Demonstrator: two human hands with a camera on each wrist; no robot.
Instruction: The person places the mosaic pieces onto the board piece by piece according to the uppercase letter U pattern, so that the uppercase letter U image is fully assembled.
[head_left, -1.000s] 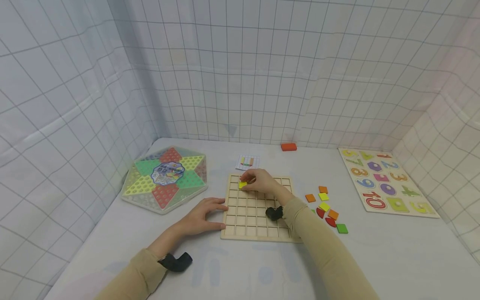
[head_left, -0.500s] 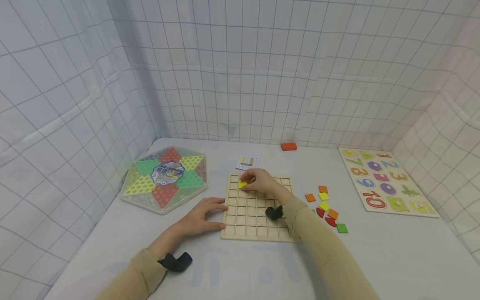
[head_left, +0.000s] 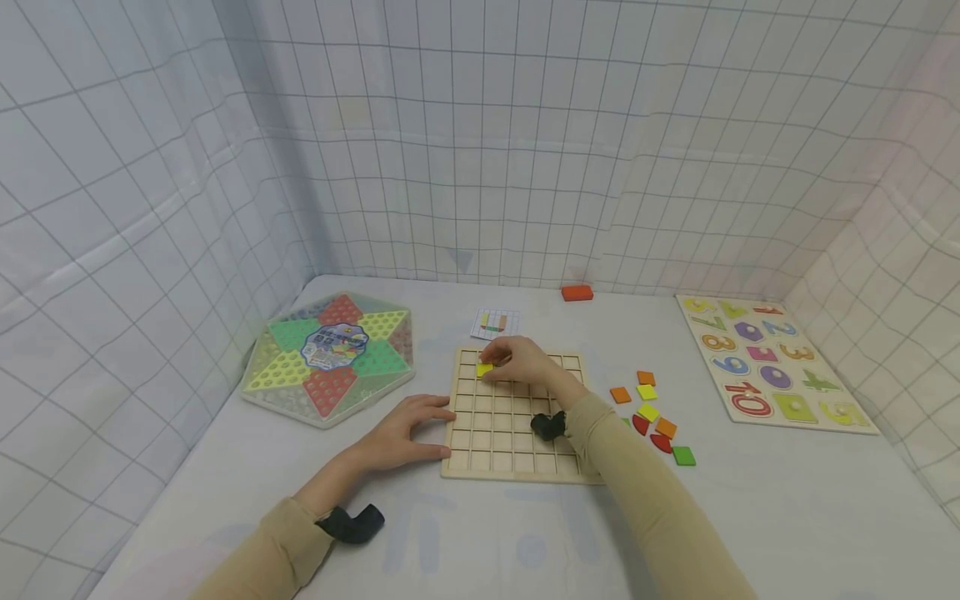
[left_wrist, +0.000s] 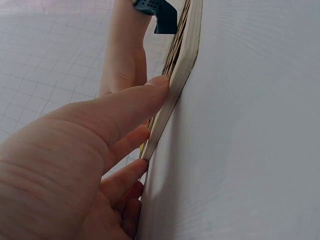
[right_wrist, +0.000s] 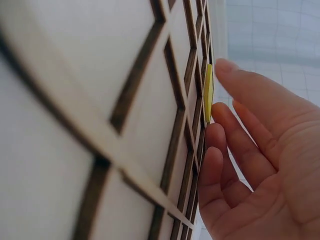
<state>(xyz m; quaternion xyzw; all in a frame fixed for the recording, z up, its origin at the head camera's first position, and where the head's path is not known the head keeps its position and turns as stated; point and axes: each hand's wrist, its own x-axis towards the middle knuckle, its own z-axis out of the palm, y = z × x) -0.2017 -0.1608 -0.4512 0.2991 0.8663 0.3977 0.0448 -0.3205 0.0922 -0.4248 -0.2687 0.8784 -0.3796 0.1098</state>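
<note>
A wooden grid board (head_left: 502,421) lies flat on the white cloth in the head view. Over its far left part, my right hand (head_left: 521,364) holds a yellow square tile (head_left: 484,370) between thumb and fingers. The right wrist view has this tile (right_wrist: 208,95) lying against the grid ribs, thumb at one end and a fingertip at the other. My left hand (head_left: 405,433) touches the board's left edge, fingers spread. In the left wrist view, its thumb (left_wrist: 135,102) rests along the board's side. Behind the board is a small printed card (head_left: 495,323) with a coloured pattern.
Right of the board lie loose orange (head_left: 620,395), yellow (head_left: 648,412), red (head_left: 662,443) and green tiles (head_left: 684,456). A number puzzle (head_left: 772,367) sits farther right. A hexagonal star game board (head_left: 330,358) is at left, and a red block (head_left: 577,293) near the back wall.
</note>
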